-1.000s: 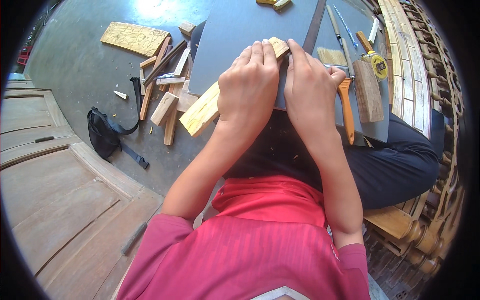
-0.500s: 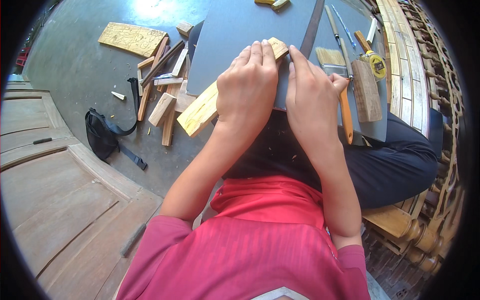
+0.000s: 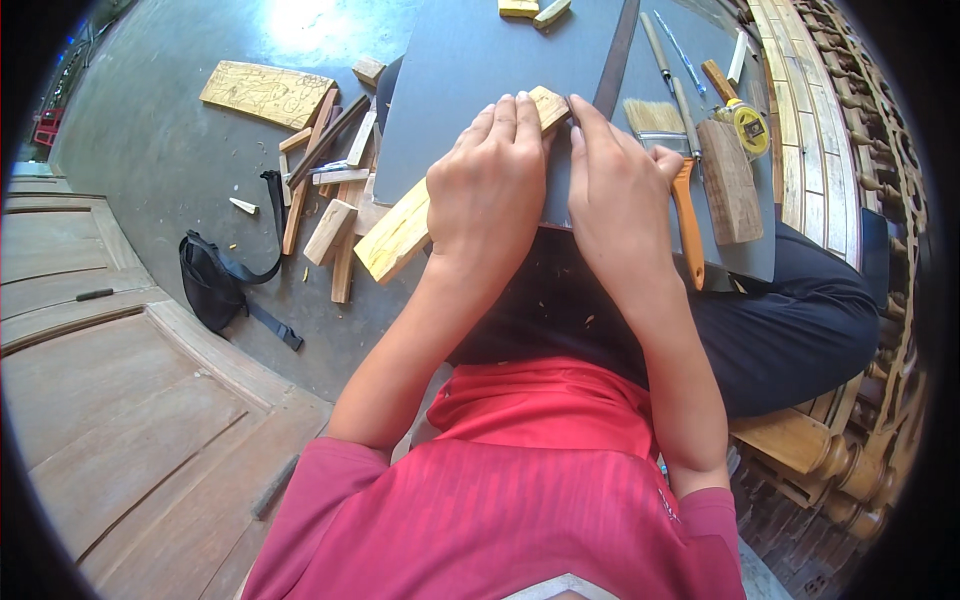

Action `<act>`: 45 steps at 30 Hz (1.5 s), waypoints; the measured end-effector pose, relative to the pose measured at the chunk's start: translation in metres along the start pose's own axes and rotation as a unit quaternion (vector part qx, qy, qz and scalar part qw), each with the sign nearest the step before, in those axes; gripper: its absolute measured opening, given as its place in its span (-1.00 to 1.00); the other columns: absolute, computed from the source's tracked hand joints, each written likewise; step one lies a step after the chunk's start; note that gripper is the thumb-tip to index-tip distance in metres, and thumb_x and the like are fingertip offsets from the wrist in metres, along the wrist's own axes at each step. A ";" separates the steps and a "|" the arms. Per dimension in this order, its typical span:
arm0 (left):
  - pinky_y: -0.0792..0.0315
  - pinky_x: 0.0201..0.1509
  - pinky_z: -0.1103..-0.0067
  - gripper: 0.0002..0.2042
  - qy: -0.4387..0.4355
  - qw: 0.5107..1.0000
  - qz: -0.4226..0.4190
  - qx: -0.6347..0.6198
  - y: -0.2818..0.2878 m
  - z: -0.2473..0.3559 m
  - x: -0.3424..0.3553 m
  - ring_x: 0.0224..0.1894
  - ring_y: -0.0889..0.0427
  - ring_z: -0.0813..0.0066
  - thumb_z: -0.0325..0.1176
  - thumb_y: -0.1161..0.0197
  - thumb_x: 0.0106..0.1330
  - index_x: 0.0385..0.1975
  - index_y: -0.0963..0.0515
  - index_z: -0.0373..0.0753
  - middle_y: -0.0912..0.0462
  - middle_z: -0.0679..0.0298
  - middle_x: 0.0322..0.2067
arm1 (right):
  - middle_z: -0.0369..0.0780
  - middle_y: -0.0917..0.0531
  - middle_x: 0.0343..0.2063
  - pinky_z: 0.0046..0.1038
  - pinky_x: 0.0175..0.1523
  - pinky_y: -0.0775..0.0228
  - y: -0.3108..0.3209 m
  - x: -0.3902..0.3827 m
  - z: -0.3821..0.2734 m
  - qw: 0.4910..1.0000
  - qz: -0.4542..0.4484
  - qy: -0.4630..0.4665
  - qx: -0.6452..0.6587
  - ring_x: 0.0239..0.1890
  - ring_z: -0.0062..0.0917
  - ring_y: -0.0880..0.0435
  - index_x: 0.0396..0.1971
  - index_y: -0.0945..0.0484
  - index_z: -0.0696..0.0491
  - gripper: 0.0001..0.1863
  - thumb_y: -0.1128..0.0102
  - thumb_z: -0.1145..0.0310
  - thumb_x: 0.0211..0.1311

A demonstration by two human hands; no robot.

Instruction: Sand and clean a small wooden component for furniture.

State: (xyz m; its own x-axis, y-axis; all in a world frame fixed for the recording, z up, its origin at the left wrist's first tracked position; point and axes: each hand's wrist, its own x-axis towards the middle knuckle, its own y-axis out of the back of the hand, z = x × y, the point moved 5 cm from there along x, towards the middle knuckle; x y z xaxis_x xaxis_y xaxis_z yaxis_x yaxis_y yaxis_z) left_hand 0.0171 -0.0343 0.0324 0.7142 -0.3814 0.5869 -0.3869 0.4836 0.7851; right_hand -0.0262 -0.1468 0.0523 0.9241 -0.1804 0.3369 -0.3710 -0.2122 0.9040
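My left hand (image 3: 488, 185) is closed over a pale yellow wooden block (image 3: 397, 232), its fingers lying across the top. The block slants from near left to far right, above the edge of a grey board (image 3: 480, 60). At its far end is my right hand (image 3: 622, 180), index finger and thumb close to the wood. The fingers are curled, and a dark sliver shows under the index fingertip; what they hold is hidden. Just right of that hand lie a flat paintbrush (image 3: 686, 215) with an orange handle and a brown wood block (image 3: 730, 185).
A yellow tape measure (image 3: 745, 125), a dark flat bar (image 3: 615, 60) and thin tools (image 3: 685, 105) lie on the board. Left on the floor are wood offcuts (image 3: 331, 230), a carved yellow plank (image 3: 268, 92) and a black waist bag (image 3: 210, 280). A wooden panel (image 3: 130, 400) stands at left.
Both hands have shifted slightly toward me, staying at the yellow block. My view has moved a little; my left hand keeps its grip.
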 end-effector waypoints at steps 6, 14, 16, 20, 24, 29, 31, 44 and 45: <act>-0.74 -0.13 0.46 -0.70 -0.006 1.000 0.007 0.012 0.001 0.002 0.002 0.04 -0.84 0.39 -0.18 -0.36 0.47 0.05 -0.75 -0.21 -0.85 0.22 0.01 | -0.13 -0.81 -0.15 -0.11 0.22 -0.17 -0.002 0.003 0.002 1.000 0.020 -0.005 0.001 0.01 -0.32 -0.76 0.24 -0.61 0.19 -0.62 -0.08 0.42 0.53; -0.74 -0.12 0.43 -0.70 0.001 1.000 0.008 0.005 0.001 0.002 0.002 0.00 -0.85 0.34 -0.18 -0.33 0.49 0.06 -0.74 -0.21 -0.84 0.20 0.02 | -0.11 -0.82 -0.16 -0.08 0.23 -0.18 0.007 -0.010 -0.002 0.999 -0.010 -0.023 0.029 0.01 -0.31 -0.77 0.22 -0.61 0.20 -0.63 -0.07 0.42 0.53; -0.74 -0.11 0.42 -0.70 0.002 1.000 0.008 0.011 0.000 0.001 0.005 -0.01 -0.86 0.32 -0.18 -0.33 0.50 0.06 -0.74 -0.22 -0.84 0.20 0.02 | -0.10 -0.82 -0.17 -0.08 0.23 -0.18 0.002 -0.004 -0.003 0.999 0.002 -0.022 0.032 0.01 -0.30 -0.77 0.22 -0.61 0.20 -0.63 -0.07 0.42 0.53; -0.74 -0.09 0.39 -0.71 0.026 1.000 -0.007 -0.006 -0.003 -0.006 0.006 -0.02 -0.86 0.27 -0.19 -0.31 0.51 0.06 -0.74 -0.21 -0.84 0.18 0.03 | -0.04 -0.82 -0.17 -0.09 0.22 -0.18 -0.005 -0.001 -0.001 0.997 0.001 -0.036 0.073 -0.04 -0.23 -0.77 0.23 -0.61 0.16 -0.63 0.00 0.38 0.60; -0.74 -0.07 0.38 -0.71 0.033 0.999 -0.016 -0.001 0.001 -0.005 0.008 -0.02 -0.86 0.26 -0.18 -0.31 0.52 0.06 -0.74 -0.20 -0.84 0.17 0.02 | -0.06 -0.83 -0.19 -0.07 0.22 -0.18 -0.003 -0.002 0.002 0.992 0.008 -0.051 0.113 -0.04 -0.23 -0.78 0.21 -0.62 0.18 -0.65 -0.03 0.38 0.58; -0.74 -0.06 0.38 -0.71 0.025 1.000 -0.010 -0.014 0.002 0.000 0.009 -0.01 -0.85 0.25 -0.17 -0.31 0.52 0.05 -0.74 -0.19 -0.84 0.16 0.02 | -0.04 -0.83 -0.19 -0.07 0.21 -0.18 0.001 0.001 0.008 0.991 -0.003 -0.077 0.108 -0.05 -0.20 -0.78 0.21 -0.62 0.17 -0.64 -0.01 0.37 0.60; -0.73 -0.05 0.38 -0.71 0.023 1.000 -0.011 -0.016 0.001 0.000 0.008 -0.01 -0.85 0.25 -0.17 -0.31 0.52 0.05 -0.75 -0.19 -0.83 0.16 0.02 | -0.03 -0.82 -0.20 -0.07 0.20 -0.18 -0.003 0.004 0.011 0.990 0.001 -0.078 0.113 -0.06 -0.19 -0.78 0.21 -0.62 0.17 -0.64 0.00 0.36 0.60; -0.73 -0.02 0.39 -0.70 0.010 1.000 -0.008 -0.008 -0.001 0.000 0.007 0.02 -0.85 0.27 -0.18 -0.31 0.51 0.06 -0.75 -0.21 -0.83 0.15 0.03 | 0.01 -0.82 -0.24 -0.07 0.21 -0.18 -0.010 0.013 0.007 0.994 0.014 -0.062 0.086 -0.05 -0.17 -0.79 0.18 -0.61 0.21 -0.65 -0.02 0.38 0.57; -0.74 -0.02 0.39 -0.70 0.010 1.000 -0.010 -0.009 -0.001 -0.001 0.005 0.02 -0.85 0.27 -0.18 -0.31 0.52 0.06 -0.75 -0.22 -0.83 0.15 0.03 | 0.02 -0.82 -0.25 -0.07 0.21 -0.18 -0.012 0.014 0.005 0.995 0.025 -0.056 0.079 -0.07 -0.16 -0.80 0.18 -0.61 0.21 -0.65 -0.02 0.37 0.58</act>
State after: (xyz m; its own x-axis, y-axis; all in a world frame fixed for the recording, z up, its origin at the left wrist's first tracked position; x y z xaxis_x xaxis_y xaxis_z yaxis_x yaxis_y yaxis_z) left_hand 0.0220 -0.0359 0.0339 0.7333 -0.3757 0.5667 -0.3612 0.4908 0.7929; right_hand -0.0093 -0.1518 0.0448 0.8915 -0.2988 0.3406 -0.4340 -0.3473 0.8313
